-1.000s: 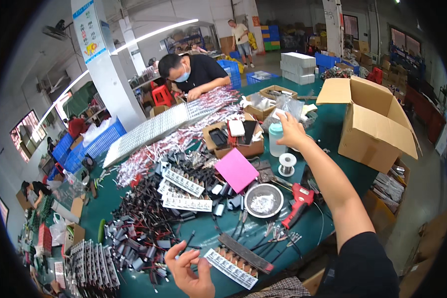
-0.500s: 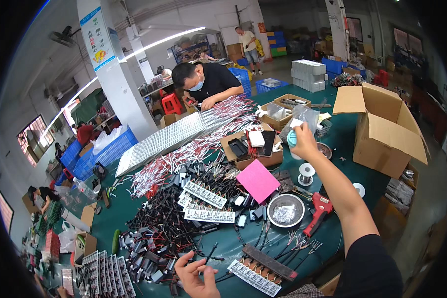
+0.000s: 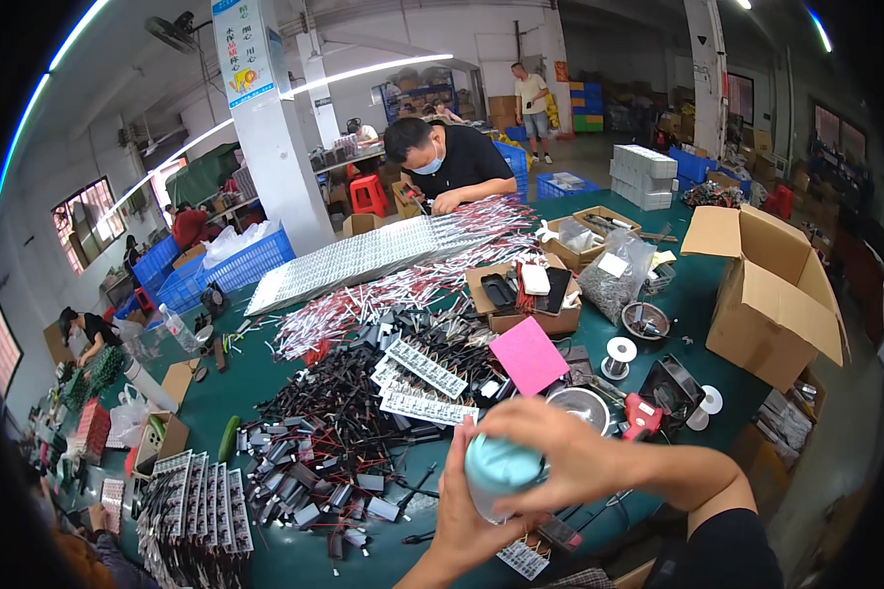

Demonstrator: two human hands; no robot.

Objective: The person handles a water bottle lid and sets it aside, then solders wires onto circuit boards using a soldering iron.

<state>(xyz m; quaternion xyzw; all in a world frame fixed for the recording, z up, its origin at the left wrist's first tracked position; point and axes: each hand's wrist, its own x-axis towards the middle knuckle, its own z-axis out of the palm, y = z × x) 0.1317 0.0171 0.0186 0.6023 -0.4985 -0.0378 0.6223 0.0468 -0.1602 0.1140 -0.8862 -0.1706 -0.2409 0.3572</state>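
A cup with a teal lid (image 3: 504,461) is between my two hands, close in front of me. My left hand (image 3: 459,525) is wrapped round the side of its pale body. From the right, my right hand (image 3: 575,454) grips it around the lid, the fingers arched over and below it. Under my hands lies a strip of white circuit boards (image 3: 524,560), mostly hidden. Just beyond my right hand are a round metal bowl (image 3: 584,401), partly covered, and a red glue gun (image 3: 642,416).
Black wired parts (image 3: 334,432) heap at the centre left, beside a pink square (image 3: 528,355). An open cardboard box (image 3: 771,294) stands at the right. Across the table, a masked person (image 3: 452,167) works behind white board panels (image 3: 344,260). Solder spools (image 3: 619,355) stand right of centre.
My right hand has brought the cup from the far right of the table to near me. My left hand, fingers apart before, now holds it too. The view has shifted.
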